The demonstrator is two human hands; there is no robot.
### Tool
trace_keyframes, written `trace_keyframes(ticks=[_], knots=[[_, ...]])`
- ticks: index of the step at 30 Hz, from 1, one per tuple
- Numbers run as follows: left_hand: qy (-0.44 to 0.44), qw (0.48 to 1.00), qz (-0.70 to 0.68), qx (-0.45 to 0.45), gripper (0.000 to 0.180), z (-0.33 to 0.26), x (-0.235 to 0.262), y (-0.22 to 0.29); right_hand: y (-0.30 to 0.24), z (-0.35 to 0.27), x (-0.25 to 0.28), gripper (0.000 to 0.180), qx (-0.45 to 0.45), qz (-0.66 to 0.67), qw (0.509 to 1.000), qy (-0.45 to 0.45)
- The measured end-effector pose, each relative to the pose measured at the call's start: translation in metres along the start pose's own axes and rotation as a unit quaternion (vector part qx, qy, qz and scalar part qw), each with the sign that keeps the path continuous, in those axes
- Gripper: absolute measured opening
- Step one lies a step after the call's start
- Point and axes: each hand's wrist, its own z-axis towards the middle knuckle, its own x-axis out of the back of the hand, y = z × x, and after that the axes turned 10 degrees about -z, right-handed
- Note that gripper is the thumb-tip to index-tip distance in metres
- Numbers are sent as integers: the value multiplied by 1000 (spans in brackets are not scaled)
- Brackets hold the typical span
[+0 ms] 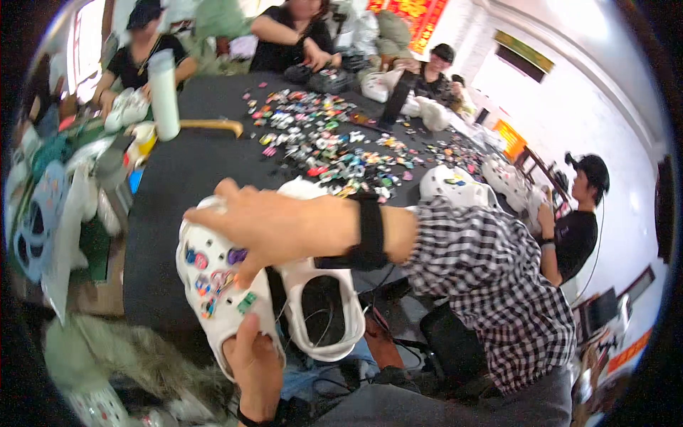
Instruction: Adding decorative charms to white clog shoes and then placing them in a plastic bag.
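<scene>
A white clog (213,299) with several coloured charms on its top is held over the edge of the black table (178,185). My left hand (256,366) comes up from below and grips its heel end. My right hand (267,228), with a black wrist band and a checked sleeve, reaches across from the right. It lies over the clog's toe, fingers curled round it, with the thumb by a purple charm (237,255). A second white clog (324,313), without visible charms, lies against the first on its right, opening upward.
A wide scatter of small coloured charms (320,135) covers the table's middle. A tall white bottle (163,92) stands at the far left beside a wooden handle (213,126). More white clogs (455,186) lie at the right. Other people sit round the far and right sides.
</scene>
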Motion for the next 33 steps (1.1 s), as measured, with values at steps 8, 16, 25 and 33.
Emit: trace_keyframes(ticks=[8,16,25,33], knots=[[-7,997,-80,-20,38,4,13,-10,-7,-3,6,105,10,-37,999,-38],[-30,996,-83,-30,37,-1,0,-8,1,-9,-27,103,17,-53,992,115],[30,996,-56,-56,33,10,8,-17,-10,-8,-36,99,-14,-104,978,179],[-1,996,-54,-75,37,5,0,-14,0,-14,-22,98,21,37,993,107]])
